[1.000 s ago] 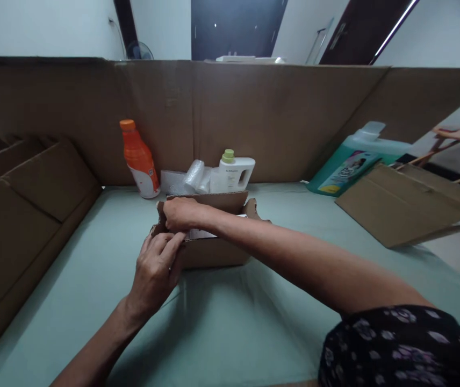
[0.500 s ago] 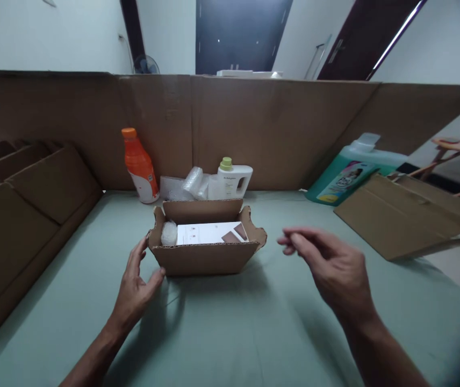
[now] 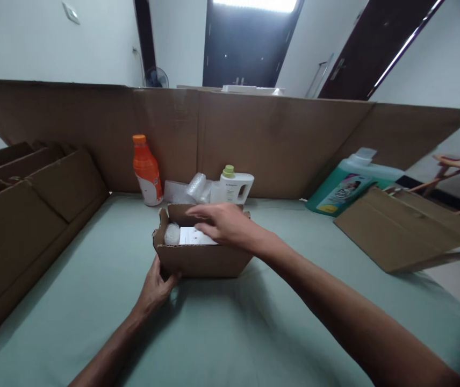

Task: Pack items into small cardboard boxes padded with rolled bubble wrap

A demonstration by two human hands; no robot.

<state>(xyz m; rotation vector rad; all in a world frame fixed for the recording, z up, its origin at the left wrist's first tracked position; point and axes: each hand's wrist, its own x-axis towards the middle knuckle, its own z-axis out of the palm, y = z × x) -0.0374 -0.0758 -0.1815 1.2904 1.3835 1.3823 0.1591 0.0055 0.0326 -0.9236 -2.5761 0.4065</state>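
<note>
Fingers of right hand (image 3: 224,226) flat on white packet (image 3: 192,236), left hand (image 3: 156,287) bracing cardboard box (image 3: 201,259)

Worktop (image 3: 254,333) pale green, cardboard wall (image 3: 254,140) along far edge. Open box (image 3: 201,258) on worktop at centre. Behind box, against wall: orange bottle (image 3: 147,169), bubble wrap (image 3: 187,189), white jug (image 3: 235,185). Right of box: teal jug (image 3: 351,180) leaning, flat cardboard (image 3: 407,231) near it. Left of box: stacked cardboard (image 3: 24,215) along edge.
</note>
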